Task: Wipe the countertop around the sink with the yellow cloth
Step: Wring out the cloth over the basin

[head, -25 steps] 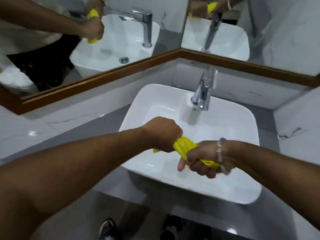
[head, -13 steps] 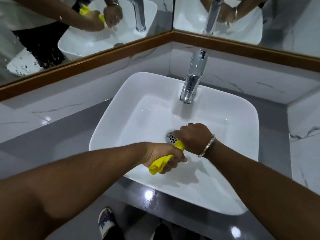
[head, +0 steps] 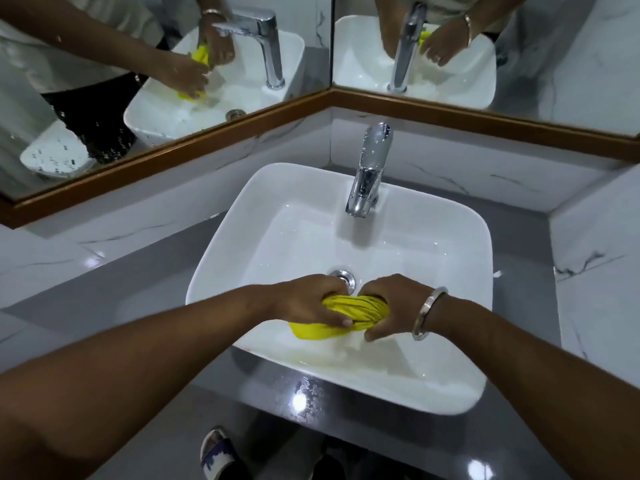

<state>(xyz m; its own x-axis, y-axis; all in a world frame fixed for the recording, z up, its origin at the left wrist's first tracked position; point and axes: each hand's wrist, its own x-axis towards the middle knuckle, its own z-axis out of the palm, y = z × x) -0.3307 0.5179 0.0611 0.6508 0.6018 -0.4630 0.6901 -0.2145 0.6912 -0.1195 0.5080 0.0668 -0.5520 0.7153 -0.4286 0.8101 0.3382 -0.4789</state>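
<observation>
Over the white basin (head: 450, 237), near its drain (head: 344, 277), left hand (head: 308, 303) and right hand (head: 398, 306) clench the twisted yellow cloth (head: 356, 310)—soft, probably wet and limp, best gripped bunched at both ends.

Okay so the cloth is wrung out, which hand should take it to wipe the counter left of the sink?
Probably left. The left hand already grips the yellow cloth on the side nearer that countertop; the right hand would cross the sink.

Left hand (head: 304, 301) and right hand (head: 394, 303) clenched close together, arms extended.
</observation>
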